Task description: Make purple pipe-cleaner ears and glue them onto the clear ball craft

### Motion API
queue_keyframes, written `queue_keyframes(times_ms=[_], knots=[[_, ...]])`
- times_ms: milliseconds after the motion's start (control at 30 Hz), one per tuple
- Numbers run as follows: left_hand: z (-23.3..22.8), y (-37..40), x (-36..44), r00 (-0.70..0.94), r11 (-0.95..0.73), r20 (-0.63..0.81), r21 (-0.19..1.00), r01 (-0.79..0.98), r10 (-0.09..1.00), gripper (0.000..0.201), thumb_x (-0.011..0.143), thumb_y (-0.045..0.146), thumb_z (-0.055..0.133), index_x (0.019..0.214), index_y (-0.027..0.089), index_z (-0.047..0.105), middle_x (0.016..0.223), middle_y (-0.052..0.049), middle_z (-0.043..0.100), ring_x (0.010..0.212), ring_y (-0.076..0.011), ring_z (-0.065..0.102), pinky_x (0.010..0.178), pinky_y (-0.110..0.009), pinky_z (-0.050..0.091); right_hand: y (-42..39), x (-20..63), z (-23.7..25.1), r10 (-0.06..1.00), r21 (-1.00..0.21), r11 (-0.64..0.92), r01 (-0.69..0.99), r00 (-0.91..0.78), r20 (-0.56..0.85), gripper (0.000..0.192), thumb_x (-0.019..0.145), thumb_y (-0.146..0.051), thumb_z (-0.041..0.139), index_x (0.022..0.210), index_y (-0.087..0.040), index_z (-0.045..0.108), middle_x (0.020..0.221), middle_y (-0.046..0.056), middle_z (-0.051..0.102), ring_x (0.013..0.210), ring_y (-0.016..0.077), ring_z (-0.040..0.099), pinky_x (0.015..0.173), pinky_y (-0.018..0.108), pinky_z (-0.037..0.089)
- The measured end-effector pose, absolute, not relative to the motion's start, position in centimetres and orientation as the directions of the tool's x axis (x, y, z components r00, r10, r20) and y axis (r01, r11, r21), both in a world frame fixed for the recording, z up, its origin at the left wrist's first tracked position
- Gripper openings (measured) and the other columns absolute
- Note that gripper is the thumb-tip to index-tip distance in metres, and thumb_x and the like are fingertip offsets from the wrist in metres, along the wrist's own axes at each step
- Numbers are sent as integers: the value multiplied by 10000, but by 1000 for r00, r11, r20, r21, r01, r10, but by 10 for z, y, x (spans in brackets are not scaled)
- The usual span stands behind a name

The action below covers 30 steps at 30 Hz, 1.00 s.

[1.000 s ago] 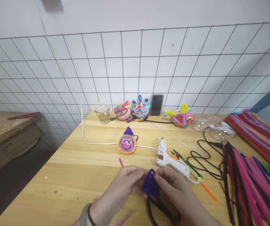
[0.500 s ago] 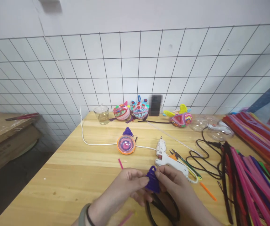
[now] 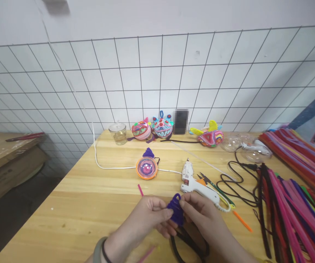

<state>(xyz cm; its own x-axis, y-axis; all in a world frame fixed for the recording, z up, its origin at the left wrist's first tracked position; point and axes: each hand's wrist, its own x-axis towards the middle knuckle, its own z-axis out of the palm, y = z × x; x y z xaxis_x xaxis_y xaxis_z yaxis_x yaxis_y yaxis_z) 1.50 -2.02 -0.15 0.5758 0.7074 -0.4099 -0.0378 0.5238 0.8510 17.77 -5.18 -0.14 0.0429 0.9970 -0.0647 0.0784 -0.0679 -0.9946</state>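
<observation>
My left hand (image 3: 149, 215) and my right hand (image 3: 201, 213) pinch a small purple cone (image 3: 176, 210) coiled from pipe cleaner, held between them just above the wooden table (image 3: 91, 197). Black pipe cleaners (image 3: 187, 244) lie under my hands. A white glue gun (image 3: 198, 184) rests just beyond my right hand. Farther back sits a round orange-rimmed pink ball (image 3: 146, 167) with a second purple cone (image 3: 148, 152) at its top.
Scissors (image 3: 214, 186) lie beside the glue gun. Bundles of coloured pipe cleaners (image 3: 297, 190) fill the right side, with black cables (image 3: 236, 182) near them. Finished colourful figures (image 3: 152, 128), a glass jar (image 3: 118, 133) and clear half-spheres (image 3: 245, 146) line the wire-grid wall. Cardboard boxes (image 3: 6, 160) stand at left.
Both hands have shifted slightly away from me on the table with the purple cone, turning it a little between the fingers. Nothing else has moved.
</observation>
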Motion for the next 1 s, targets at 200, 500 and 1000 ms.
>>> queue_keyframes(times_ms=[200, 500, 1000], knots=[[-1, -20, 14, 596, 513, -397, 858, -28, 698, 380, 581, 458, 770, 669, 117, 629, 665, -73, 714, 530, -138, 653, 485, -214, 461, -51, 178, -1, 997, -994, -77, 74, 35, -74, 285, 741, -420, 600, 601, -174, 566, 529, -40, 470, 500, 118, 428, 486, 222, 360], [-1, -20, 14, 613, 493, -368, 869, -41, 699, 363, 604, 441, 767, 699, 109, 653, 662, -68, 712, 528, -126, 655, 471, -188, 470, -51, 179, -1, 997, -992, -75, 103, 22, -73, 276, 759, -401, 575, 603, -175, 551, 543, -44, 456, 519, 118, 423, 500, 221, 349], [0, -18, 11, 608, 506, -359, 859, -83, 708, 329, 728, 438, 673, 752, 110, 687, 648, -64, 695, 553, -136, 655, 484, -189, 465, -48, 187, -14, 998, -976, -32, 217, 54, -21, 432, 888, -475, 465, 576, -186, 542, 506, -35, 459, 529, 144, 469, 538, 253, 348]])
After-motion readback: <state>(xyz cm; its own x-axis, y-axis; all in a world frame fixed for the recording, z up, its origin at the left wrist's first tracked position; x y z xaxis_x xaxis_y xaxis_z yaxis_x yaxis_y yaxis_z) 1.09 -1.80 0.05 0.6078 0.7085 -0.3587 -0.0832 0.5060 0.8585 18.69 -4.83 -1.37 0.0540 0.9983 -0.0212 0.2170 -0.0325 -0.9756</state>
